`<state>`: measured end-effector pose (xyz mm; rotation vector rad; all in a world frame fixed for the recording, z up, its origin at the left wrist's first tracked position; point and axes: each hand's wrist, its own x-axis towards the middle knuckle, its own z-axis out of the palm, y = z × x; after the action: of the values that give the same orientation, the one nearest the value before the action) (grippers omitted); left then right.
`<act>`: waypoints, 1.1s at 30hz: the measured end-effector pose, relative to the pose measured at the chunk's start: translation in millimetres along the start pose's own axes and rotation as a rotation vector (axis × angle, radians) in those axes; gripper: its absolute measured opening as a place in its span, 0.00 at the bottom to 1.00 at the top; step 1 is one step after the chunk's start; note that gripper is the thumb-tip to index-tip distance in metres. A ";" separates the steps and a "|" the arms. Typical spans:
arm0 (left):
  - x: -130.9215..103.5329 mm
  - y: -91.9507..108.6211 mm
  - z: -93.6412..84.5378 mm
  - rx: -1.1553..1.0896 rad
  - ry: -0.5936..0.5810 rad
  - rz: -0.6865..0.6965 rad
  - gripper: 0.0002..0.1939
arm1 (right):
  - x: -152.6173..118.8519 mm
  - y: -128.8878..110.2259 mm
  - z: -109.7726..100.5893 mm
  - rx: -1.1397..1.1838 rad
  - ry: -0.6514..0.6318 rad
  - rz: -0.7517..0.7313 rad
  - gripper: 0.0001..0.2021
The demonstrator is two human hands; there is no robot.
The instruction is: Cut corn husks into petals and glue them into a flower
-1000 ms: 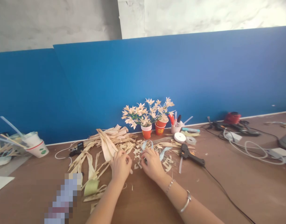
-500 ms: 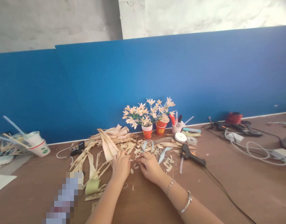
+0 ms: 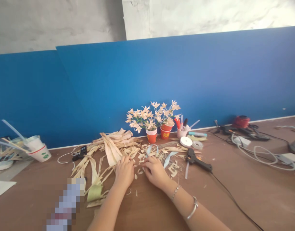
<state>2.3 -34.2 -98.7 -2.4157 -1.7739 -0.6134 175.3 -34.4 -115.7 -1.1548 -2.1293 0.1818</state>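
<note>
My left hand [image 3: 125,170] rests at the near edge of a heap of dry pale husk strips [image 3: 120,139], its fingers bent and close together. Facing it from the right, my right hand [image 3: 154,169] has curled fingers pressed together near the small scraps. Whatever either hand pinches is too small to make out. Small pale petal-shaped pieces [image 3: 136,176] lie on the table between the hands. A broad husk piece [image 3: 111,150] reaches down to my left fingertips. Beyond my right hand lies a light blue ribbon [image 3: 169,159].
Pale flowers [image 3: 146,117] stand in a red cup [image 3: 151,137] at the back. A black glue gun [image 3: 199,161] with its cord, a white roll [image 3: 186,141] and white cables [image 3: 263,158] are at right. A white cup [image 3: 40,153] tilts at left.
My right hand has shifted very slightly; both hands otherwise keep nearly the same place and pose.
</note>
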 end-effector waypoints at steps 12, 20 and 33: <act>1.1 -2.7 7.1 -0.072 0.016 -0.013 0.06 | -0.1 1.1 1.1 -0.028 0.003 -0.001 0.10; 1.0 7.1 8.3 -0.393 0.078 0.073 0.06 | 2.4 0.2 -0.6 0.125 0.084 0.089 0.05; 0.0 10.3 16.7 -0.553 0.107 0.024 0.12 | 4.8 -1.4 -0.6 0.347 0.108 0.155 0.05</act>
<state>16.3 -32.6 -112.3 -2.6507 -1.6985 -1.3563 173.0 -31.7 -112.2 -1.0934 -1.8253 0.5256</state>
